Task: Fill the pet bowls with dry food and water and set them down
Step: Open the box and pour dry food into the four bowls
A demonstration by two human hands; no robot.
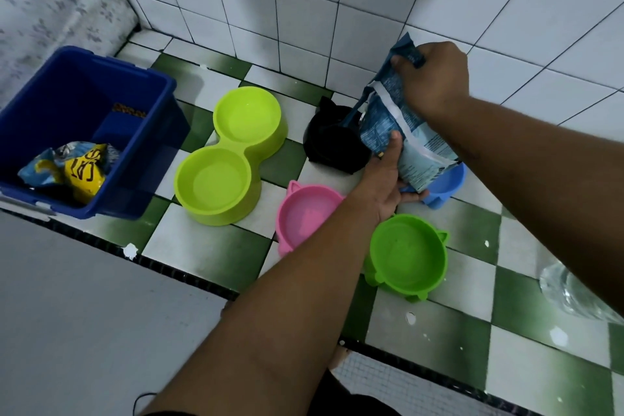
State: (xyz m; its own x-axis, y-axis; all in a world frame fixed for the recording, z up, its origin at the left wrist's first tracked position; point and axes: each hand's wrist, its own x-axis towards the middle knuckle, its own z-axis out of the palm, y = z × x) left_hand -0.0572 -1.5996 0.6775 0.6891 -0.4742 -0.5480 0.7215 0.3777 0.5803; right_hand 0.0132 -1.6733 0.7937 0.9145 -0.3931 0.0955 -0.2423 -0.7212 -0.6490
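We hold the bag [391,125] tilted over the blue bowl [445,184]: right hand [435,81] pinching its top, left hand [385,179] cupping the bottom, fingers clamped. 5 bowls on floor [209,246]; 1 bin [84,132] w/ 1 pouch [71,169].

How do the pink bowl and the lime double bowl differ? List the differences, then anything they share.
1. The pink bowl has one basin; the lime double bowl has two joined basins.
2. The pink bowl has a cat ear on its rim; the lime double bowl's rim is plain.
3. The left forearm partly covers the pink bowl; the lime double bowl is in full view.

Both sit upright on the checkered floor with no dry food.
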